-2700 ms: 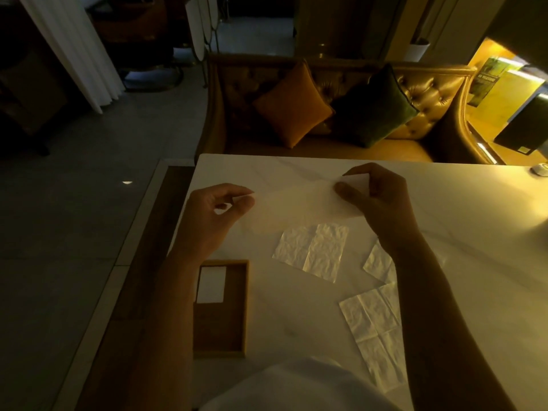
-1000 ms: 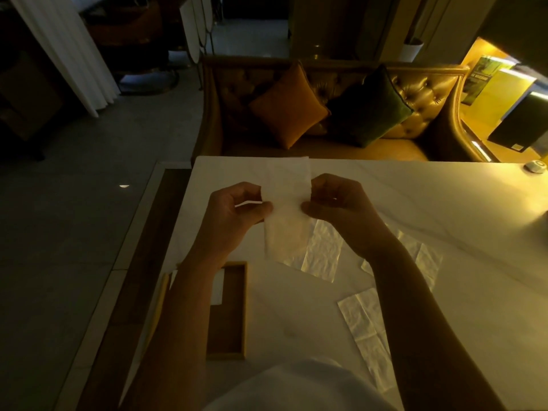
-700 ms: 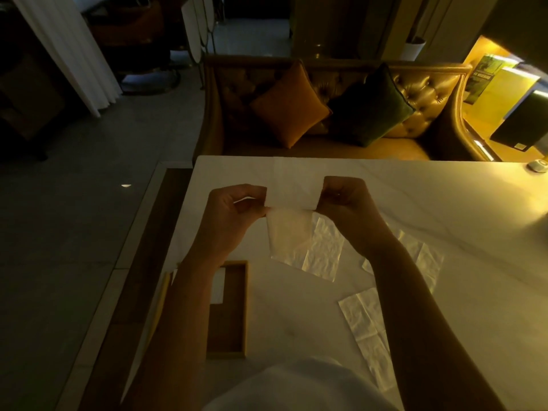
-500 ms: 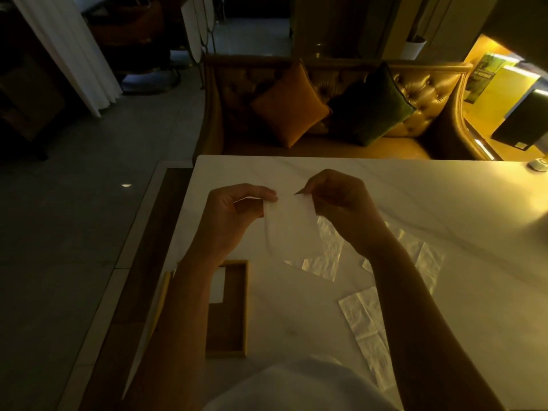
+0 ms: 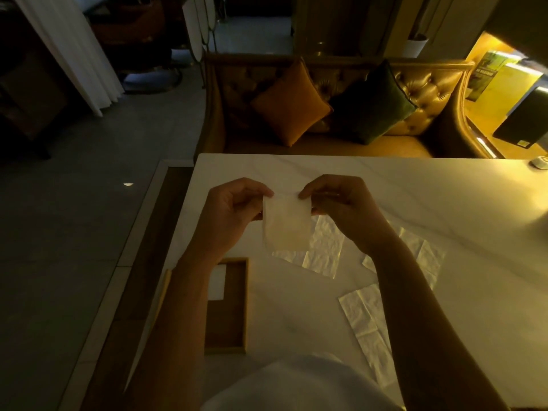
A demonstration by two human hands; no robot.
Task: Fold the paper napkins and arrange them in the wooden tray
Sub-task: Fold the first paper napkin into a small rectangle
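While both hands are pinching its top corners, the folded paper napkin (image 5: 286,225) is hanging roughly upright in the air over the white counter (image 5: 385,185). The left hand (image 5: 228,212) is gripping the upper left corner, thumb against curled fingers. The right hand (image 5: 341,209) is pinching the upper right corner in the same way.

Just behind and below the held piece, a creased open napkin (image 5: 324,252) is lying flat on the counter. A second open napkin (image 5: 427,253) is lying right of the right wrist, and a third open napkin (image 5: 364,321) is lying nearer the person, beside the right forearm.

The wooden tray (image 5: 245,304) is sitting at the counter's left edge, partly covered by the left forearm. A small white folded napkin (image 5: 218,281) is lying in its far end.

Beyond the counter, a tufted sofa (image 5: 430,84) is carrying an orange cushion (image 5: 290,105) and a dark green cushion (image 5: 373,105).
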